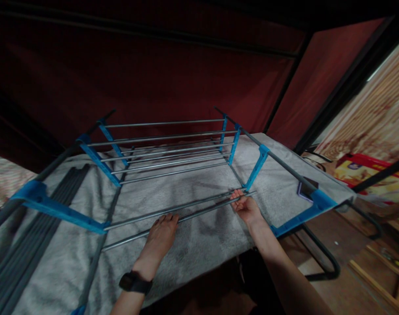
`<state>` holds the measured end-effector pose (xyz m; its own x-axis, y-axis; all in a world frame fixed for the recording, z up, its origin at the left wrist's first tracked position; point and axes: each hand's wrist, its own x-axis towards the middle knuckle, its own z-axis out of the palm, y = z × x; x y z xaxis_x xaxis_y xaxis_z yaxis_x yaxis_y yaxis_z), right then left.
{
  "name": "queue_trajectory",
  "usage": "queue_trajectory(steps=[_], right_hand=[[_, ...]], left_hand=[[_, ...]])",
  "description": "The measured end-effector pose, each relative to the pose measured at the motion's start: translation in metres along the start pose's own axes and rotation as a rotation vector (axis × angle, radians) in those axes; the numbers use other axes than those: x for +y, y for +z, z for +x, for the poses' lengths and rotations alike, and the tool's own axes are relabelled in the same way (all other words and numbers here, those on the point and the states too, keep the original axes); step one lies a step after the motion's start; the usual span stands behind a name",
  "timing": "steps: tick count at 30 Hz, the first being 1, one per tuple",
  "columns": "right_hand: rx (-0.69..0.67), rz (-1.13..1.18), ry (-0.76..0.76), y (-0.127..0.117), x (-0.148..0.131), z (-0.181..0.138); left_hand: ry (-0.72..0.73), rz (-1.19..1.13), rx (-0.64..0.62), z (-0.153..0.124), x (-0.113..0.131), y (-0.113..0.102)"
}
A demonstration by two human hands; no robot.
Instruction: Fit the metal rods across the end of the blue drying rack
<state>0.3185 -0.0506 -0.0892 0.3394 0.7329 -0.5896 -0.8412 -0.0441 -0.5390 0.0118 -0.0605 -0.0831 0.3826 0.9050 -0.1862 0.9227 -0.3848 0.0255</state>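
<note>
A shoe rack frame lies on a grey blanket [199, 262], with grey metal tubes and blue plastic brackets [257, 168] along its sides. At its near part, a loose-looking metal rod [202, 213] runs crosswise, close to a second, parallel rod [186, 204]. My left hand [162, 232], palm down, is curled over the nearer rod around its middle; the fingertips are partly hidden. With the palm turned up, my right hand [245, 205] grips that same rod close to its right end, beside the foot of a blue bracket. A black watch [135, 282] is on my left wrist.
Several grey tubes [32, 236] lie in a bundle on the left of the blanket. A phone [307, 190] rests at the right beyond the side tube. A red and yellow box [366, 177] stands farther right. Dark red panels [160, 78] rise behind the rack.
</note>
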Motion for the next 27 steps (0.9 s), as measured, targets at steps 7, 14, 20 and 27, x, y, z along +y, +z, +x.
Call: queue_trajectory(steps=[7,14,20,27], right_hand=[[0.02,0.002,-0.006,0.0004,0.0013,0.0009],[-0.024,0.007,-0.035,-0.0044,0.0042,0.0041],[0.004,-0.008,-0.019,-0.0029,0.0035,0.0044],[0.013,0.002,-0.008,-0.0026,0.0023,0.0042]], left_hand=[[0.004,0.01,0.009,0.0012,-0.0007,0.0036],[-0.006,-0.007,0.012,0.0009,0.0018,-0.0011],[-0.005,0.005,0.003,0.0008,0.0018,-0.0006],[-0.005,-0.041,0.007,0.001,-0.0004,-0.0023]])
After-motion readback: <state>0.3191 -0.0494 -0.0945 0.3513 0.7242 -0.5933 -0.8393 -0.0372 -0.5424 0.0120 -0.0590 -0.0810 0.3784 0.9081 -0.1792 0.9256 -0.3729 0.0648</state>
